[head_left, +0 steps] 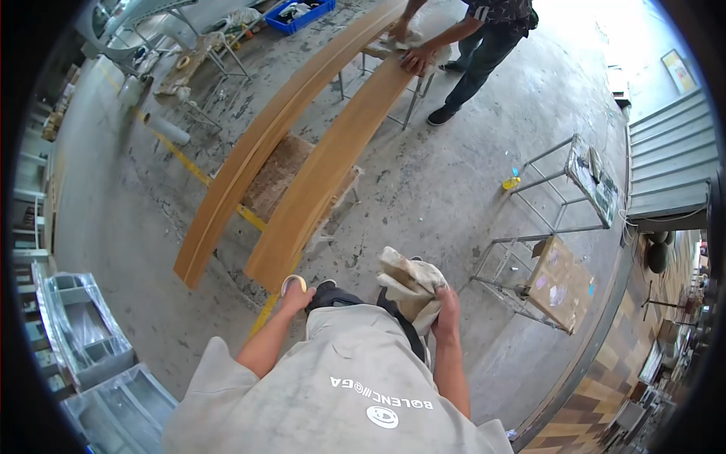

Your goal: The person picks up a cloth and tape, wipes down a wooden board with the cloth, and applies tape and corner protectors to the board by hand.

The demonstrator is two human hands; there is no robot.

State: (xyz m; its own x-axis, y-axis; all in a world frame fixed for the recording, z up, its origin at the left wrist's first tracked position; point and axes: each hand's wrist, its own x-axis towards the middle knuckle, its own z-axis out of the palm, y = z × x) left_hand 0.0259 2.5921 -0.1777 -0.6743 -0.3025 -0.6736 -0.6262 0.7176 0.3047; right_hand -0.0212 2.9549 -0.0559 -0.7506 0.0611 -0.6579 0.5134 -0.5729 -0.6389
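Observation:
My left hand [297, 297] is closed on a roll of tape [291, 284], just below the near end of a curved wooden board [325, 170]. A second, longer curved board [257, 144] lies to its left. Both rest on metal-legged stands, one with a stained brown top [280, 175]. My right hand [446, 304] grips a crumpled whitish cloth [412, 284] in front of my body, clear of the boards. At the far end, a co-worker's hand [417, 60] presses on the shorter board; the other hand is near a pale cloth [404, 36].
The co-worker [484, 53] stands beyond the boards. Metal stands [590, 181] and a cardboard-topped stand [560, 284] are on the right. A yellow bottle [511, 183] is beside them. A blue crate [300, 15] sits at the back, wrapped frames [87, 325] at left.

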